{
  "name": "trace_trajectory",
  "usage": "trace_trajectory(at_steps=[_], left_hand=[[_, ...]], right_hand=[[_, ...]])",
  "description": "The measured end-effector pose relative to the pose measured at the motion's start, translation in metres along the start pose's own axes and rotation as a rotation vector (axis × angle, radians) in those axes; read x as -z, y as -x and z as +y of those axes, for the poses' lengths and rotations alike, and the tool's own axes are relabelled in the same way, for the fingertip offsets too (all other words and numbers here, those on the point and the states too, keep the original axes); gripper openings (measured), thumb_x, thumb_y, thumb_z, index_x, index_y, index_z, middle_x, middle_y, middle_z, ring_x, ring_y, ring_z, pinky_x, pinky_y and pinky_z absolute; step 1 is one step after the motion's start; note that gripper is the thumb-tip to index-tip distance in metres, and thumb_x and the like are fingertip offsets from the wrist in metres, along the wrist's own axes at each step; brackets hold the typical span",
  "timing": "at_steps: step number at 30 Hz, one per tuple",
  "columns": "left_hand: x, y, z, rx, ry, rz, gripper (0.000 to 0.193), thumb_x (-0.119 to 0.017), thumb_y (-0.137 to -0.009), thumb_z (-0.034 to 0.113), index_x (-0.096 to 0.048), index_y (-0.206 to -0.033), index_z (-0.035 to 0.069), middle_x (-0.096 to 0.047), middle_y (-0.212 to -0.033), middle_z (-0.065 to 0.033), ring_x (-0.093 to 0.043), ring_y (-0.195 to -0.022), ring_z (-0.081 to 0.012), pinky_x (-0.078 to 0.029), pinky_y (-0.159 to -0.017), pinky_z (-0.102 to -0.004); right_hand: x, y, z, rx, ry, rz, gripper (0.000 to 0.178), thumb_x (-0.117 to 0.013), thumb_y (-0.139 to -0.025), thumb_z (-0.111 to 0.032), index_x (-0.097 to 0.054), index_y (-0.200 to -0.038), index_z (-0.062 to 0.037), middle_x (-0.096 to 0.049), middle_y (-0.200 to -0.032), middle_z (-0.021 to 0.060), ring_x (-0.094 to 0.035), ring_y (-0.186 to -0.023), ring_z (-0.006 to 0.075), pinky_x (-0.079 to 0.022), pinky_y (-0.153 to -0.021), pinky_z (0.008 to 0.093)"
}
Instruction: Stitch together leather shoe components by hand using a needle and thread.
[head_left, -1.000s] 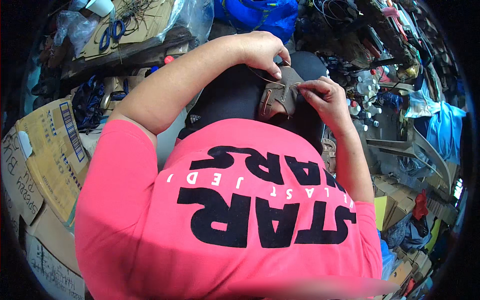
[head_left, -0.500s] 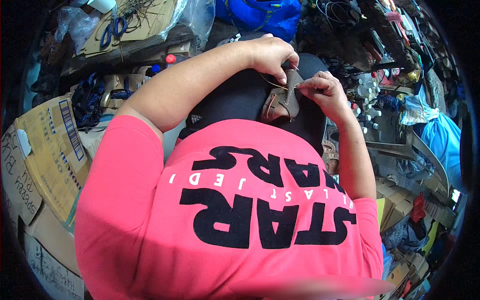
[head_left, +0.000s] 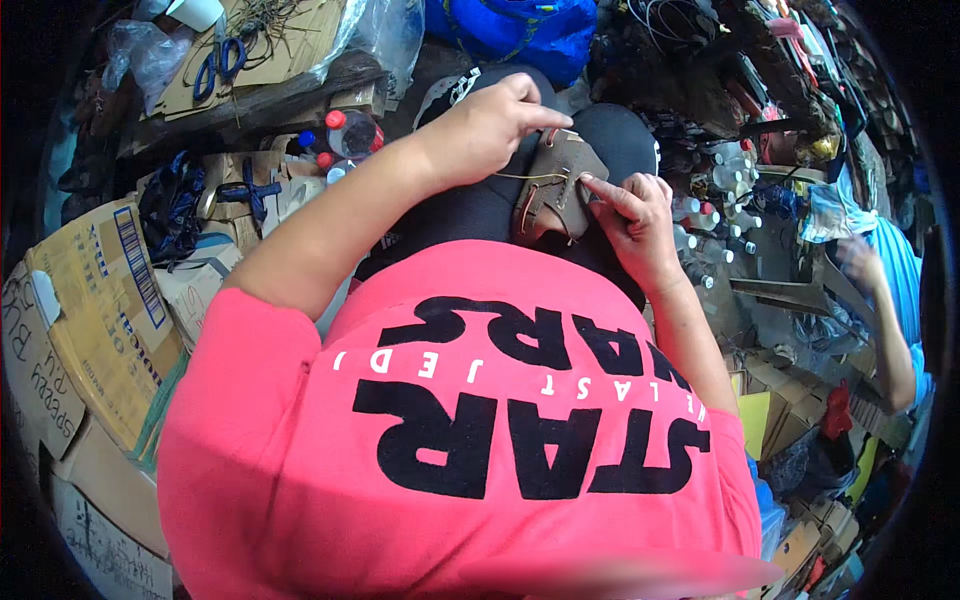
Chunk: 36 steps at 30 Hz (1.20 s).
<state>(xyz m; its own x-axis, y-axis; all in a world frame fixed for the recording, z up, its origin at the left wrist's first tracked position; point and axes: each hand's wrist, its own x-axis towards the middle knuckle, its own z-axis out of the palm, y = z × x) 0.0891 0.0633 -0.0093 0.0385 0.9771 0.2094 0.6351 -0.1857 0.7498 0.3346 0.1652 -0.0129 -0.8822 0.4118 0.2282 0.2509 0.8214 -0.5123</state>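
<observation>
A brown leather shoe upper point(head_left: 556, 200), with a thin tan lace point(head_left: 525, 177) threaded through its holes, rests on my dark-trousered lap. My left hand point(head_left: 480, 132) is above and to the left of it. One finger stretches to the upper's top edge while the others curl; whatever they hold is hidden. The lace runs from the leather leftward and passes out of sight beneath this hand. At the upper's right side, my right hand point(head_left: 640, 215) has its index fingertip against the leather by the lace hole and its thumb lower, gripping the edge.
Plastic bottles point(head_left: 712, 245) crowd the right, and a red-capped bottle point(head_left: 355, 135) stands at left. Blue-handled scissors point(head_left: 220, 68) lie on cardboard. Boxes point(head_left: 100, 310) are stacked at left, a blue bag point(head_left: 515, 35) ahead. Another person's arm point(head_left: 890, 320) shows at far right.
My left hand has drawn back leftward from the lace hole, and the lace trails under it. The upper has shifted slightly left. Another person's arm has come into view at right.
</observation>
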Motion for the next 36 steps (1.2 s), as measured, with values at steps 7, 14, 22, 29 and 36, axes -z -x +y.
trace_trajectory(at_steps=[7,14,22,29,36], left_hand=[[-0.009,0.017,0.005,-0.081,-0.24,0.211,0.014,-0.074,-0.074,0.01,-0.074,-0.087,0.016,-0.056,-0.076,-0.0028,-0.054,-0.081,-0.0217,-0.042,-0.074,-0.034],[-0.011,0.017,-0.001,-0.102,-0.143,0.185,0.013,-0.074,-0.074,0.01,-0.074,-0.086,0.015,-0.051,-0.074,-0.004,-0.05,-0.078,-0.0235,-0.042,-0.072,-0.0354],[-0.016,0.015,0.02,-0.232,-0.351,0.163,0.013,-0.074,-0.072,0.01,-0.073,-0.084,0.016,-0.053,-0.076,-0.0018,-0.054,-0.084,-0.0212,-0.039,-0.076,-0.0357],[-0.011,0.028,0.0,-0.11,-0.251,0.118,0.023,-0.074,-0.072,0.012,-0.076,-0.091,0.025,-0.051,-0.074,0.0045,-0.053,-0.087,-0.0165,-0.033,-0.086,-0.0368],[-0.017,0.011,-0.009,-0.111,-0.221,0.085,0.014,-0.075,-0.074,0.015,-0.076,-0.084,0.024,-0.056,-0.075,0.0054,-0.053,-0.09,-0.0156,-0.032,-0.087,-0.0383]], right_hand=[[0.01,-0.021,0.022,-0.082,-0.157,-0.18,0.036,-0.066,-0.075,-0.003,-0.073,-0.102,-0.0254,-0.054,-0.077,-0.0036,-0.053,-0.081,0.0172,-0.033,-0.084,0.035],[0.009,-0.031,0.027,-0.001,-0.154,-0.159,0.03,-0.061,-0.079,0.005,-0.074,-0.097,-0.0144,-0.051,-0.074,0.002,-0.048,-0.075,0.0178,-0.039,-0.071,0.0292],[0.009,-0.028,0.032,-0.142,-0.286,-0.232,0.035,-0.069,-0.073,-0.002,-0.077,-0.099,-0.0239,-0.055,-0.075,-0.0031,-0.052,-0.08,0.015,-0.039,-0.08,0.0292],[0.011,-0.029,0.029,-0.125,-0.25,-0.257,0.036,-0.068,-0.073,-0.001,-0.077,-0.1,-0.0243,-0.054,-0.074,-0.003,-0.05,-0.078,0.0152,-0.04,-0.079,0.0286],[0.002,-0.031,0.037,-0.185,-0.397,-0.24,0.033,-0.071,-0.074,-0.005,-0.077,-0.1,-0.0237,-0.053,-0.074,-0.0033,-0.049,-0.077,0.0153,-0.039,-0.078,0.0272]])
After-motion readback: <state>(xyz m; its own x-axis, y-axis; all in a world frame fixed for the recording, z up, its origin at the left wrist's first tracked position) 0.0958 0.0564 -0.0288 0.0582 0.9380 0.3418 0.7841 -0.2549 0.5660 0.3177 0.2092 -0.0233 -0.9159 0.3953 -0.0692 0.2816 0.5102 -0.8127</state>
